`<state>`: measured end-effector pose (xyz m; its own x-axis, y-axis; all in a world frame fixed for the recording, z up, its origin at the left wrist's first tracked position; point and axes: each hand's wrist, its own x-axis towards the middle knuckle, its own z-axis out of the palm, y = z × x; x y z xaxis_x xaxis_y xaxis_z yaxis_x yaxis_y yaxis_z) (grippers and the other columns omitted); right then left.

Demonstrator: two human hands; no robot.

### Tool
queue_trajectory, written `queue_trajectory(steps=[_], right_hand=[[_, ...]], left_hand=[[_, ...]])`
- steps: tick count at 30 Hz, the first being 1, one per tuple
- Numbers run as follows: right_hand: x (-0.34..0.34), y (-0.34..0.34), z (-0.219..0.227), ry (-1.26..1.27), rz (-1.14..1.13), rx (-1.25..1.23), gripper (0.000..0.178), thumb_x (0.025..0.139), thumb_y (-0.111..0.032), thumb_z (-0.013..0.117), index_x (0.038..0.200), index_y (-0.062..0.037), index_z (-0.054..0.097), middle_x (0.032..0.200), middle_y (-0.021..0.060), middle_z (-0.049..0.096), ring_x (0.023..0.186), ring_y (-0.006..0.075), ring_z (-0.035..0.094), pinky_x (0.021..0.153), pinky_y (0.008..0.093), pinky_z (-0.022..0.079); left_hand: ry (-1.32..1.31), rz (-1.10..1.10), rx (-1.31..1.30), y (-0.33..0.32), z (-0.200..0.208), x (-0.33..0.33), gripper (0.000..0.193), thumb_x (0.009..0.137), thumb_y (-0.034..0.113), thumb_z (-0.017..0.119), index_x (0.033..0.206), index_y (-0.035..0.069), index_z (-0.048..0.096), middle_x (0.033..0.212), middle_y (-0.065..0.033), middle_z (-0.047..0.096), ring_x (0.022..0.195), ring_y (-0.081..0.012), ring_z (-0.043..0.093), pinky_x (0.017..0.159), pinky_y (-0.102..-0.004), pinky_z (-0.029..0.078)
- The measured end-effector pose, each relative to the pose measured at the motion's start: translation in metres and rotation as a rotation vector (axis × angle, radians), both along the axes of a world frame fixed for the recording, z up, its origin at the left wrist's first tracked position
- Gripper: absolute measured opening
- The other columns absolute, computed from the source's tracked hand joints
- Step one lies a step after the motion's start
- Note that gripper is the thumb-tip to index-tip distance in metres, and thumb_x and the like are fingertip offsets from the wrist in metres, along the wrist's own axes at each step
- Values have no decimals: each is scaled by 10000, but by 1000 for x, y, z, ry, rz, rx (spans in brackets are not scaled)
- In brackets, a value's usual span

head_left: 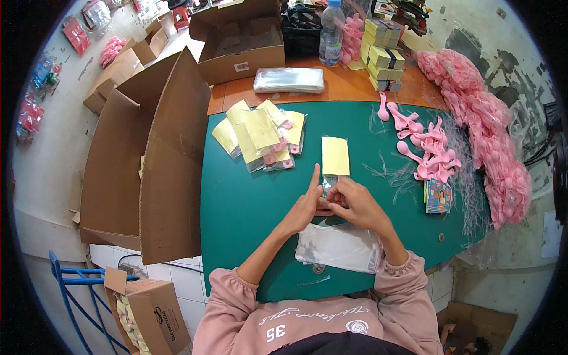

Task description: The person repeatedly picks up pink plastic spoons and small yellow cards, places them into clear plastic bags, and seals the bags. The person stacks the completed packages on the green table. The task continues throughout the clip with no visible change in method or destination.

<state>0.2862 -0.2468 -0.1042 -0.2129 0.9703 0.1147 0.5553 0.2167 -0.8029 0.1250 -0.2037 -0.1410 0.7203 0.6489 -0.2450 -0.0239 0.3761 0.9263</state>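
A clear plastic bag (327, 184) with a pale yellow card (336, 156) in it lies on the green tabletop in front of me. My left hand (305, 204) is at its lower left, index finger stretched along the edge, thumb and other fingers around the bottom end. With bent fingers, my right hand (353, 201) pinches the bag's lower end; the fingertips are partly hidden. Just below both hands lies a stack of empty clear bags (340, 247). Several filled packets (257, 133) with yellow cards and pink pieces are heaped at the upper left.
Loose pink scoops (432, 148) and a small stack of printed cards (438, 196) lie on the right. Beyond are bundled cards (381, 56), a water bottle (332, 35) and a bag pack (289, 80). Bagged pink scoops (482, 124) line the right edge; a tall open carton (171, 160) stands left.
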Motion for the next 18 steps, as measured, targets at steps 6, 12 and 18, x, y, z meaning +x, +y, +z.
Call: queue_trajectory(steps=[6,12,18], right_hand=[[-12,-6,3,-246,1,169,155,692,-111,613,788,-41,513,797,102,487,805,261,493,714,362,374],[-19,-8,-6,-480,2,391,167,671,-89,618,759,-47,482,749,87,463,753,252,473,688,358,352],[-6,-8,8,-330,139,315,135,683,-77,591,741,-48,472,722,81,446,706,244,462,687,340,348]], left_hand=[[18,5,-86,3,-4,-1,574,936,412,206,1387,231,-99,996,-185,567,868,-251,597,838,-365,472],[-8,-5,-45,7,-3,-2,602,917,125,313,1400,170,-43,898,-123,567,814,-189,601,740,-318,516],[-38,90,-70,2,13,3,622,883,12,321,1405,197,37,900,-110,572,792,-156,600,728,-277,518]])
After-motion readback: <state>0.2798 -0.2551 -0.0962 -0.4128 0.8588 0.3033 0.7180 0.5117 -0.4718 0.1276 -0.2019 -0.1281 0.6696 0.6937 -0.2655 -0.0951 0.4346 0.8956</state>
